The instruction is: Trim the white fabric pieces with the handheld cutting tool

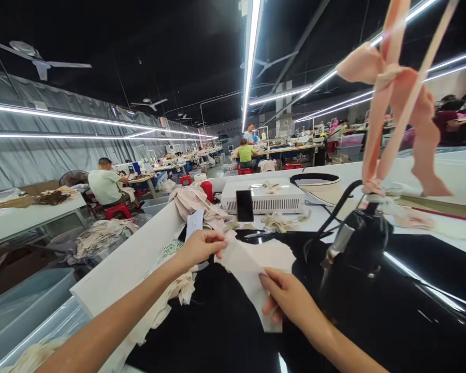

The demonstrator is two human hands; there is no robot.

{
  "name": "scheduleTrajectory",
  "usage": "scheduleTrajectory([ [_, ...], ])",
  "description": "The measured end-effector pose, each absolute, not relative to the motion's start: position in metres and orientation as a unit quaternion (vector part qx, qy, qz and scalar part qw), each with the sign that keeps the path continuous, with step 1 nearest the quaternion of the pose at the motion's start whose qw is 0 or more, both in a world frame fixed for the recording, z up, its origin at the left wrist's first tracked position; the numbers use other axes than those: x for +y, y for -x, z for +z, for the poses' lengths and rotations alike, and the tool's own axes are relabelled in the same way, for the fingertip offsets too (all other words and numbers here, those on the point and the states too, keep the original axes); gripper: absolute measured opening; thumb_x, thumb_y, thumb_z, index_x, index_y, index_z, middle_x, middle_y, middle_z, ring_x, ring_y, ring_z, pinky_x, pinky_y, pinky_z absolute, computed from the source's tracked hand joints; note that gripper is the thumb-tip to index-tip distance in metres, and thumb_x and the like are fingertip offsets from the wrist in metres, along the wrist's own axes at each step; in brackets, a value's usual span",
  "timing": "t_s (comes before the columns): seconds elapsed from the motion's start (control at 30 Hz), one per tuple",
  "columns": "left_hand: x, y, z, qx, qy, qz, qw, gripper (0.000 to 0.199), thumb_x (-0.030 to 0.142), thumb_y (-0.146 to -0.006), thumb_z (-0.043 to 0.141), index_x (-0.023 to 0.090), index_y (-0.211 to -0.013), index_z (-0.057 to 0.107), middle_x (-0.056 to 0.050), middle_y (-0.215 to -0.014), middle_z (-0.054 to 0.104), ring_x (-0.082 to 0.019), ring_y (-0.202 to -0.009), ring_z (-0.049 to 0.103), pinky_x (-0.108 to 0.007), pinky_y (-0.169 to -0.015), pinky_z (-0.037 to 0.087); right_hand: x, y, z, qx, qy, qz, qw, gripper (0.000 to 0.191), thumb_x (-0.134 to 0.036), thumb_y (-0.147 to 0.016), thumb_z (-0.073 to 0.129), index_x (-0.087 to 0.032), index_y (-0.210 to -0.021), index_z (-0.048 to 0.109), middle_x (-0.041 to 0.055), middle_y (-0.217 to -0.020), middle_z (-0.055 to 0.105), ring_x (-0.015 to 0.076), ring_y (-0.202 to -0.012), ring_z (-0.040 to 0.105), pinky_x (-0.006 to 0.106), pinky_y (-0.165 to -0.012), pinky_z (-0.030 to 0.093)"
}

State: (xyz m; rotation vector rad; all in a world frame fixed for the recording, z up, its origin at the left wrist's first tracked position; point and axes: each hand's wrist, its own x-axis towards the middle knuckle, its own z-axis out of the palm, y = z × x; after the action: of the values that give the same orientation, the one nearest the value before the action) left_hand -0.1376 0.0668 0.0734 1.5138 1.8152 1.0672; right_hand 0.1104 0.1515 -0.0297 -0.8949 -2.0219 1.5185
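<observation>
A cream fabric piece (248,264) with curved edges is stretched between my two hands, over a glossy black work surface (209,326). My left hand (204,246) pinches its upper left corner between thumb and fingers. Lower down, my right hand (285,295) grips the right part of the cloth, thumb on top and fingers partly hidden beneath. Pale cut fabric pieces (174,292) lie in a heap along the left edge, under my left forearm. To the right stands a black machine part (363,241) with peach fabric strips (388,98) tied above it.
Behind the cloth are a white vented box (264,197), a dark phone (244,205) and a pen (255,234). A white side panel (140,248) bounds the left. A black-rimmed container (316,186) stands at back right. Other people (106,181) sit at distant sewing tables.
</observation>
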Motion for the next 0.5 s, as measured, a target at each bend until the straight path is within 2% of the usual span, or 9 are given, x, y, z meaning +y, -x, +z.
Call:
scheduleTrajectory([
  [0.03,0.076,0.142,0.074,0.668,-0.568,0.412,0.248,0.044,0.058,-0.094,0.083,0.017,-0.11,0.084,-0.004,-0.079,0.078,-0.016,-0.065,0.063,-0.025,-0.059,0.046,0.161,-0.109,-0.028,-0.739,0.331,0.524,0.264,0.041,-0.048,-0.111,0.047,-0.022,-0.119,0.077,0.0022,-0.073,0.079,0.0216,-0.057,0.079,0.028,-0.053,0.064],
  [0.1,0.093,0.147,0.072,0.654,-0.583,0.438,0.201,0.036,0.052,-0.101,0.08,0.019,-0.113,0.084,-0.007,-0.102,0.084,-0.021,-0.087,0.075,-0.03,-0.079,0.059,0.181,-0.107,-0.025,-0.752,0.341,0.449,0.342,0.048,-0.044,-0.114,0.038,-0.022,-0.136,0.075,0.0101,-0.108,0.087,0.0265,-0.095,0.089,0.038,-0.081,0.074],
  [0.17,0.108,0.151,0.063,0.643,-0.6,0.448,0.163,0.029,0.046,-0.107,0.079,0.018,-0.114,0.082,-0.009,-0.119,0.083,-0.024,-0.109,0.077,-0.04,-0.101,0.062,0.201,-0.106,-0.025,-0.771,0.338,0.362,0.401,0.05,-0.038,-0.116,0.035,-0.022,-0.145,0.073,0.014,-0.138,0.082,0.0299,-0.131,0.081,0.049,-0.11,0.07],
  [0.2,0.113,0.152,0.057,0.639,-0.609,0.445,0.151,0.027,0.045,-0.109,0.079,0.018,-0.113,0.081,-0.009,-0.122,0.082,-0.026,-0.116,0.077,-0.044,-0.108,0.062,0.21,-0.107,-0.027,-0.785,0.331,0.32,0.415,0.049,-0.033,-0.116,0.036,-0.023,-0.146,0.074,0.0143,-0.146,0.079,0.0306,-0.141,0.076,0.052,-0.119,0.064],
  [0.27,0.118,0.154,0.04,0.639,-0.627,0.424,0.139,0.027,0.044,-0.111,0.079,0.017,-0.109,0.079,-0.009,-0.122,0.082,-0.027,-0.12,0.077,-0.051,-0.113,0.061,0.225,-0.11,-0.035,-0.818,0.315,0.244,0.415,0.046,-0.022,-0.114,0.042,-0.025,-0.144,0.077,0.014,-0.151,0.077,0.0307,-0.144,0.074,0.055,-0.126,0.059],
  [0.33,0.118,0.156,0.022,0.641,-0.645,0.392,0.141,0.028,0.044,-0.112,0.079,0.017,-0.107,0.079,-0.008,-0.119,0.082,-0.027,-0.117,0.078,-0.051,-0.112,0.062,0.234,-0.114,-0.044,-0.851,0.307,0.181,0.386,0.037,-0.017,-0.113,0.054,-0.024,-0.139,0.079,0.0143,-0.146,0.079,0.0308,-0.137,0.077,0.056,-0.123,0.061],
  [0.4,0.115,0.158,0.008,0.639,-0.664,0.36,0.147,0.027,0.043,-0.113,0.08,0.017,-0.107,0.079,-0.008,-0.118,0.082,-0.026,-0.116,0.079,-0.051,-0.112,0.063,0.239,-0.119,-0.052,-0.879,0.306,0.125,0.344,0.027,-0.02,-0.112,0.069,-0.021,-0.137,0.079,0.0134,-0.142,0.08,0.0306,-0.132,0.078,0.056,-0.118,0.064],
  [0.5,0.11,0.16,-0.004,0.629,-0.69,0.327,0.148,0.023,0.04,-0.113,0.08,0.016,-0.11,0.08,-0.008,-0.121,0.082,-0.027,-0.121,0.078,-0.054,-0.116,0.061,0.238,-0.124,-0.058,-0.907,0.311,0.051,0.28,0.027,-0.028,-0.112,0.078,-0.021,-0.138,0.077,0.0113,-0.142,0.079,0.0294,-0.129,0.078,0.053,-0.111,0.068],
])
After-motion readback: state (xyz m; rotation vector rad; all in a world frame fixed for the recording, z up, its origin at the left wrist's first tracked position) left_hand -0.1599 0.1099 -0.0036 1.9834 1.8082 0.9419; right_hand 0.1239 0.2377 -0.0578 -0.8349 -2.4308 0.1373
